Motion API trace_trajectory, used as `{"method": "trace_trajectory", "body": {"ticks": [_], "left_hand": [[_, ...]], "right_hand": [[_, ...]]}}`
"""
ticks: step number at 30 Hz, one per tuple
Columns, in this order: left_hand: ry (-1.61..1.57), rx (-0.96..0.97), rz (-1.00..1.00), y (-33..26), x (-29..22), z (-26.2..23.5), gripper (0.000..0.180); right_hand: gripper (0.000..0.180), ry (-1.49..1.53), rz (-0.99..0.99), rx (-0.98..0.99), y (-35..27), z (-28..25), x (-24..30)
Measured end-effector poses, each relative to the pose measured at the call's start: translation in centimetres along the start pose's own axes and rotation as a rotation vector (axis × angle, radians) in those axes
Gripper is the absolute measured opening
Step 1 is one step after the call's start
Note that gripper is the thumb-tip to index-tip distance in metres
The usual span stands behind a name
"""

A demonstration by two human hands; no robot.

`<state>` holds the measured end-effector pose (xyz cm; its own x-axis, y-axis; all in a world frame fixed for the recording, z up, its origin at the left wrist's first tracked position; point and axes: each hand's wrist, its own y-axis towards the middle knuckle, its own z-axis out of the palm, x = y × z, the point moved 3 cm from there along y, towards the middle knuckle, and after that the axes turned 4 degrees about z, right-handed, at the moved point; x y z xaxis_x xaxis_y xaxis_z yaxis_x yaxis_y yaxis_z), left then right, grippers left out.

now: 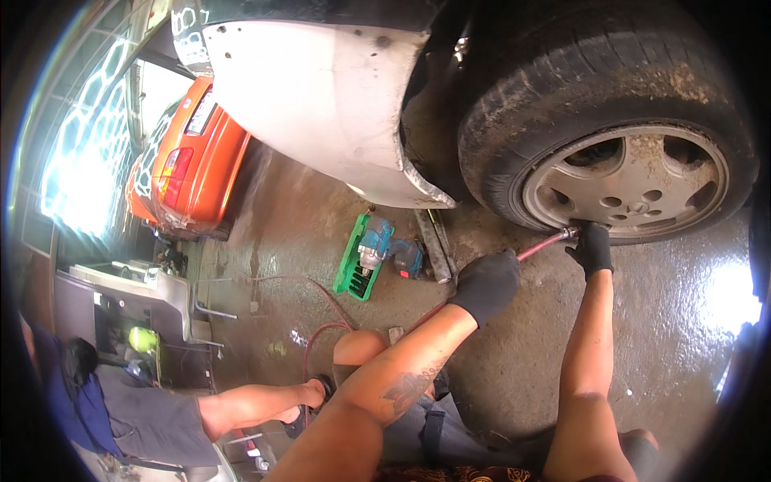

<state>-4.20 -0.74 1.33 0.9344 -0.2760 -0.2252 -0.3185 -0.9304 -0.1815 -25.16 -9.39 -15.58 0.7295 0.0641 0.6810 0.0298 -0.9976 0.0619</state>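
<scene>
My left hand (487, 285), in a black glove, is closed around a red hose (543, 245). The hose runs up to the right and ends in a metal fitting (569, 233) at the lower rim of a car wheel (642, 173). My right hand (593, 249), also gloved in black, is closed at that fitting, against the wheel's lower edge. Its fingertips and the valve area are hidden by the glove. Dirt cakes the tyre (514, 104), and the silver alloy rim has several lug holes.
A blue cordless impact wrench (376, 245) lies by a green socket tray (350, 269), beside metal bars (434, 245) on the wet floor. A white car fender (321, 96) overhangs them. An orange car (197, 161) stands far left. Another person's leg (257, 406) is at lower left.
</scene>
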Motion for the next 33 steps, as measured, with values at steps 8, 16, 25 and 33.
{"method": "trace_trajectory", "body": {"ticks": [8, 16, 25, 33], "left_hand": [[0.069, -0.053, 0.050, -0.3, 1.0, 2.3, 0.015], [0.173, 0.000, 0.076, 0.2, -0.1, 1.6, 0.012], [0.206, -0.005, 0.099, -0.2, 0.8, 1.9, 0.014], [0.201, 0.019, 0.178, 0.1, 0.0, 1.3, 0.014]], "right_hand": [[0.053, 0.072, -0.010, 0.040, -0.4, 0.1, 0.3], [0.033, 0.923, 0.393, 0.113, 1.2, 4.2, -5.8], [0.041, 0.643, 0.199, 0.075, 0.7, 3.3, -3.4], [0.061, 0.023, 0.041, 0.003, 0.1, 0.2, -0.2]]}}
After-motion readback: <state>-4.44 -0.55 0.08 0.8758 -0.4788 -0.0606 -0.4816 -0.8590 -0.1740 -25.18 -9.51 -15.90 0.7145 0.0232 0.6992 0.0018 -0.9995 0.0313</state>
